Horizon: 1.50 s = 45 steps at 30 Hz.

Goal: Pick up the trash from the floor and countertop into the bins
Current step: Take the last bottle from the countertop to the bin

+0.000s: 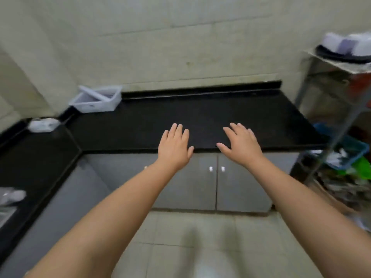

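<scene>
My left hand (pixel 175 146) and my right hand (pixel 240 143) are stretched forward, palms down, fingers spread, over the front edge of a black L-shaped countertop (pixel 200 117). Neither hand holds anything. A crumpled whitish item (pixel 43 125) lies on the counter's left wing near the corner. Another whitish crumpled item (pixel 12 195) lies at the far left edge. The tiled floor (pixel 200 237) below my arms shows a pale blurred patch; no bin is clearly visible.
A white plastic container (pixel 96 99) with a tilted lid stands in the back left corner of the counter. Grey cabinet doors (pixel 216 177) run under it. At the right, a metal rack (pixel 341 87) holds dishes, a blue basket (pixel 349 155) and clutter.
</scene>
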{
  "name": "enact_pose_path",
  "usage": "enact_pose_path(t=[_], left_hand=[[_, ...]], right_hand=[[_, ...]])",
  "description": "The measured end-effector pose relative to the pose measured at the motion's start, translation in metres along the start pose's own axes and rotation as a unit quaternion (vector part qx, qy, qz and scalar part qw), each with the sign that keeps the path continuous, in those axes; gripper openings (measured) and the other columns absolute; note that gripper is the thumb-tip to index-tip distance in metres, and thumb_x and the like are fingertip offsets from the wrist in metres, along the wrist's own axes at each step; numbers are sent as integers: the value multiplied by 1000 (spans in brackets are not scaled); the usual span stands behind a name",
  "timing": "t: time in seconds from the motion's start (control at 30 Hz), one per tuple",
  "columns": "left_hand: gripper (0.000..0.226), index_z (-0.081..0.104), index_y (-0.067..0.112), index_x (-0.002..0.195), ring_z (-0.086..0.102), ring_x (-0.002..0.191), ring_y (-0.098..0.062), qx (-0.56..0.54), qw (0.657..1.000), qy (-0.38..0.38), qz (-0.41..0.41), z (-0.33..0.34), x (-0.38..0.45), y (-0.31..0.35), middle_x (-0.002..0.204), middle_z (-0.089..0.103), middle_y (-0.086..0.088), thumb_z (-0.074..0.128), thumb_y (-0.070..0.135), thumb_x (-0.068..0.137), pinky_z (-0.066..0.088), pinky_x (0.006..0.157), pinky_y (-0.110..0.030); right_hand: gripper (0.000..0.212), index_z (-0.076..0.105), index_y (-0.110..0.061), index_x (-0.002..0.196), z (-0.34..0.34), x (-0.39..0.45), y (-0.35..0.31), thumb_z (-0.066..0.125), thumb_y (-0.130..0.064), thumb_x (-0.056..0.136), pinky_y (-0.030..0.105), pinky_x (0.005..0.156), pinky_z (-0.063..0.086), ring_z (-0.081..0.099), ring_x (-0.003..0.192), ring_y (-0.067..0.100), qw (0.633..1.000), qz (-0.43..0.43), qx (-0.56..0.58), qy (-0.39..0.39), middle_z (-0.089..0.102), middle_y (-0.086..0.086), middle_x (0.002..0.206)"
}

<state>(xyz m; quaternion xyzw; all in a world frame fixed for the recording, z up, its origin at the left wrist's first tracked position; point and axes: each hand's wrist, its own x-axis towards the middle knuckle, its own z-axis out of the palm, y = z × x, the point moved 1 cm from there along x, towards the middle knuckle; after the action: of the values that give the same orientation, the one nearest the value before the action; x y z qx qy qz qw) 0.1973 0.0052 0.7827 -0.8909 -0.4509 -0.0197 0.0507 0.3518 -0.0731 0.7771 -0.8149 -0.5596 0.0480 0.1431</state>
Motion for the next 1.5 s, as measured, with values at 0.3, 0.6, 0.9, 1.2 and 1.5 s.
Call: enact_pose_path(t=[0.3, 0.6, 0.9, 1.2, 1.5], left_hand=[[64, 15, 11, 150, 4, 149, -24, -21, 953, -5, -303, 13, -86, -291, 160, 12, -10, 34, 44, 98, 9, 122, -38], [66, 22, 9, 147, 11, 147, -25, -24, 830, -37, -556, 51, -171, -480, 158, 19, -11, 36, 48, 96, 14, 121, -38], [67, 12, 10, 150, 4, 149, -23, -43, 738, -98, -666, 88, -233, -575, 160, 10, -9, 30, 47, 98, 6, 123, -37], [67, 17, 6, 149, 5, 149, -25, -69, 806, -118, -577, 128, -226, -695, 159, 12, -13, 34, 45, 98, 7, 122, -38], [65, 20, 5, 148, 10, 148, -26, -53, 917, -97, -383, 128, -96, -718, 158, 19, -14, 35, 44, 98, 12, 122, -38]], right_hand=[[60, 28, -16, 145, 88, 95, -302, 43, -43, 94, 43, 121, 12, 13, 147, 23, 959, -270, -4, -85, 22, 6, 157], [61, 30, -14, 144, 197, 147, -532, 45, -43, 93, 43, 120, 20, 19, 146, 25, 858, -480, 5, -181, 26, 8, 156], [64, 33, -12, 139, 311, 126, -659, 52, -45, 87, 40, 110, 35, 38, 134, 28, 781, -535, -55, -318, 38, 11, 145], [64, 18, -12, 144, 350, 110, -690, 53, -15, 90, 43, 95, 46, 54, 112, 37, 852, -384, -39, -354, 33, 18, 136], [43, 49, -2, 119, 293, 184, -666, 65, -15, 81, 38, 93, 46, 52, 112, 33, 925, -294, 77, -230, 46, 16, 124]])
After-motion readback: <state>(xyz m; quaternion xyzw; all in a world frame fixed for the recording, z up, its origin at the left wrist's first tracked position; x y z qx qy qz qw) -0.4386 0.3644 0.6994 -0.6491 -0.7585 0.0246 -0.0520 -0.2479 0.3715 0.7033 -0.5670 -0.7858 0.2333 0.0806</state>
